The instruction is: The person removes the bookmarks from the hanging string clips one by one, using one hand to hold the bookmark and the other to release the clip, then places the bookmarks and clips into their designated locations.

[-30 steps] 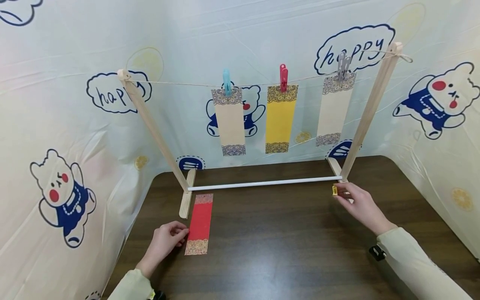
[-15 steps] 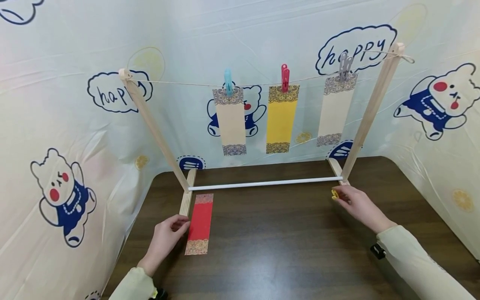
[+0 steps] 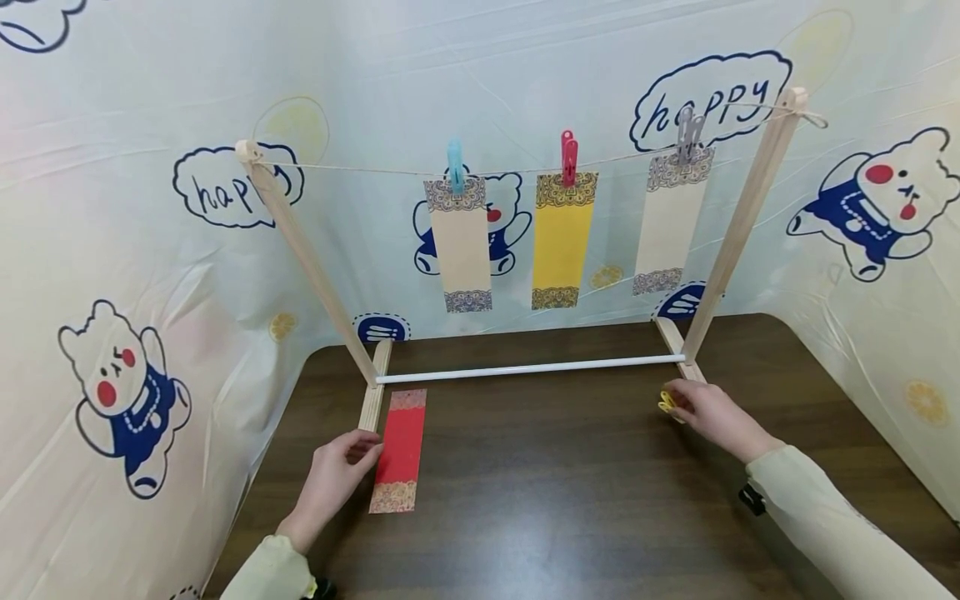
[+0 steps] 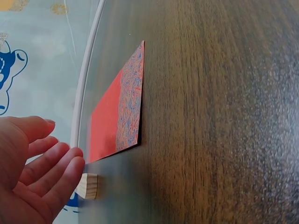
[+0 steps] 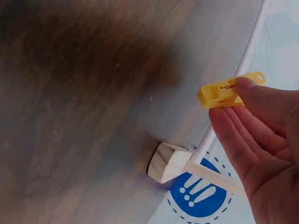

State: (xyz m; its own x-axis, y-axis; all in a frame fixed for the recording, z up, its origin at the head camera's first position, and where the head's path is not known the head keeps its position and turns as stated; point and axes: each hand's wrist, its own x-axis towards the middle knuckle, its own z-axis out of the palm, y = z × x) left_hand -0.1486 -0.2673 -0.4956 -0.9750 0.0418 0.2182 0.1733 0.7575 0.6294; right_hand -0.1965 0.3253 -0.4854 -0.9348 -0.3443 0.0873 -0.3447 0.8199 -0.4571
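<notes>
The yellow clip (image 5: 219, 93) has dipped a touch, right of frame, pinched in the right hand (image 3: 711, 419). Probably light, stiff plastic, so squeeze the tails. Left hand (image 3: 336, 471) is loose, holding nothing, by the red card (image 3: 402, 446), lower left; can't tell if touching. Likely bendy, grab an edge.

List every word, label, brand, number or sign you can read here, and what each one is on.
"happy": the right cloud outline on the backdrop, partly behind the grey clip.
"hap…y": the left cloud outline, partly hidden by a wooden post; probably "happy" again.
"!!!": roughly what the white marks on the blue badge resemble.
No readable text on the red card, hanging cards or yellow clip.
</notes>
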